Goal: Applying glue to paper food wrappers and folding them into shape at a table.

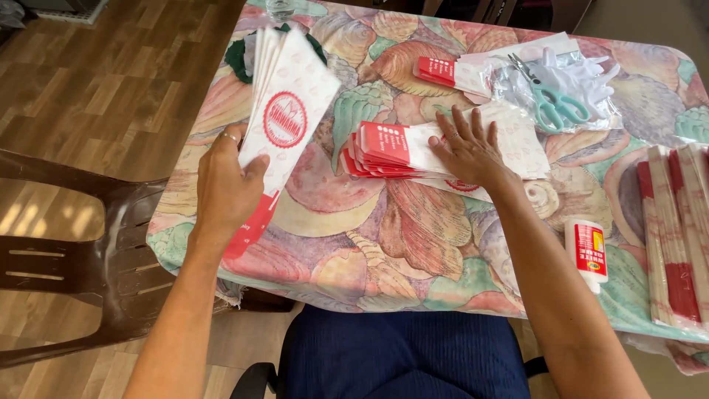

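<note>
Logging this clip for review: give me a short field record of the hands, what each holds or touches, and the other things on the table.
left hand: grips a bundle of paper bags, lifted and tilted over the table's left edge
right hand: flat, fingers spread, pressing a fanned bag stack
table: covered with a shell-print cloth
scissors: teal handles, far right, on clear plastic
glue bottle: lying near the front edge
flat stack: red and white, at the right edge
chair: brown plastic, left of the table

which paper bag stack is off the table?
The stack of white-and-red paper bags gripped upright in the left hand. The fanned stack under the right hand and the others lie flat.
</note>
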